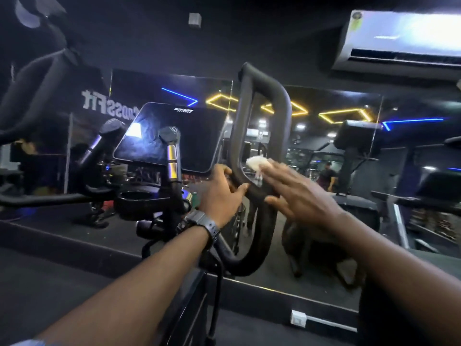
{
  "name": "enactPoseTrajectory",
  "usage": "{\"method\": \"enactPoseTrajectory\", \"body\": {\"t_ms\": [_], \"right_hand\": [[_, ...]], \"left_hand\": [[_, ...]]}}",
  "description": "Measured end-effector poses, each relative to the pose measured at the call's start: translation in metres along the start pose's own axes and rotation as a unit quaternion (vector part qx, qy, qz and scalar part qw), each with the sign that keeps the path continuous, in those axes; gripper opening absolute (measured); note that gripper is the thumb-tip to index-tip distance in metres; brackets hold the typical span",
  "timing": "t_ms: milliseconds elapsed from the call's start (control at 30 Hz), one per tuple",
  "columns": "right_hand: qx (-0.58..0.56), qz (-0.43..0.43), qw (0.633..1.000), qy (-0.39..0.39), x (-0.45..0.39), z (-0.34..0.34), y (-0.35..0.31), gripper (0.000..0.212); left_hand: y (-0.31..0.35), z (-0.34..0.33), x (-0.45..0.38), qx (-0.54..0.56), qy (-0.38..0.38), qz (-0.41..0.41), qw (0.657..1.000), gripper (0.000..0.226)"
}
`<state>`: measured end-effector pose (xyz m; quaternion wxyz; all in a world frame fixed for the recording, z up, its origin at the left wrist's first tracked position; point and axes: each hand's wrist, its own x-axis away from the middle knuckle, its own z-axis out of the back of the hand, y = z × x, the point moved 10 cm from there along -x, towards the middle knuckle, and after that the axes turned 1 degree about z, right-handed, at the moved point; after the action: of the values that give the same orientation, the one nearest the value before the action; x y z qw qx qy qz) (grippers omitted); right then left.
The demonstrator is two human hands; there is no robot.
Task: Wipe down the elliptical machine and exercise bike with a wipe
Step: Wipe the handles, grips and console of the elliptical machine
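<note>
A black machine stands in front of me with a looped padded handle (pixel 264 116) rising at centre and a dark console screen (pixel 172 136) to its left. My left hand (pixel 222 196), with a black watch on its wrist, grips the lower left side of the loop. My right hand (pixel 296 193) lies with straight fingers against the loop's lower right side and presses a white wipe (pixel 257 164) onto it. The wipe shows above my fingertips inside the loop.
Two short grips with metal bands (pixel 172 156) stand before the screen, above a round cup holder (pixel 136 197). A wall mirror (pixel 324 151) behind reflects gym machines and a person. An air conditioner (pixel 404 38) hangs at upper right. A white wall socket (pixel 298 318) sits low.
</note>
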<state>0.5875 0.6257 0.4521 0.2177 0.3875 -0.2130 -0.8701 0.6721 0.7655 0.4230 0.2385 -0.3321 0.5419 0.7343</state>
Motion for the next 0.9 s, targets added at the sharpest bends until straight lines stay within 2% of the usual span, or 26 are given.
{"method": "enactPoseTrajectory", "body": {"t_ms": [133,233,400,533,667,733,800,867,900], "right_hand": [[-0.047,-0.119,0.991,0.035,-0.022,0.017,0.021,0.073],[-0.004,-0.072,0.997,-0.004,-0.003,-0.005,-0.019,0.07],[-0.003,-0.053,0.998,0.022,0.06,-0.032,-0.072,0.067],[0.026,0.027,0.999,0.004,0.091,-0.059,-0.124,0.067],[0.063,0.066,0.996,-0.015,0.089,-0.089,-0.153,0.049],[0.047,0.05,0.997,-0.035,0.075,-0.104,-0.166,0.039],[0.008,-0.003,0.998,-0.06,0.052,-0.113,-0.169,0.043],[-0.089,-0.079,0.992,-0.042,0.027,-0.11,-0.162,0.054],[-0.173,-0.133,0.976,-0.017,0.015,-0.104,-0.153,0.055]], "left_hand": [[-0.001,0.001,-0.009,-0.003,-0.041,-0.006,0.999,0.054],[-0.006,-0.002,-0.01,0.009,-0.063,-0.015,0.998,0.061],[-0.017,-0.015,0.002,0.061,-0.15,-0.029,0.986,0.074],[-0.026,-0.026,0.019,0.044,-0.19,-0.036,0.98,0.093],[-0.029,-0.039,0.04,0.011,-0.222,-0.049,0.974,0.101],[-0.03,-0.04,0.047,-0.007,-0.24,-0.056,0.969,0.097],[-0.036,-0.033,0.046,-0.043,-0.24,-0.062,0.968,0.08],[-0.049,-0.017,0.039,-0.073,-0.214,-0.05,0.973,0.058],[-0.059,-0.005,0.033,-0.077,-0.19,-0.039,0.978,0.05]]}}
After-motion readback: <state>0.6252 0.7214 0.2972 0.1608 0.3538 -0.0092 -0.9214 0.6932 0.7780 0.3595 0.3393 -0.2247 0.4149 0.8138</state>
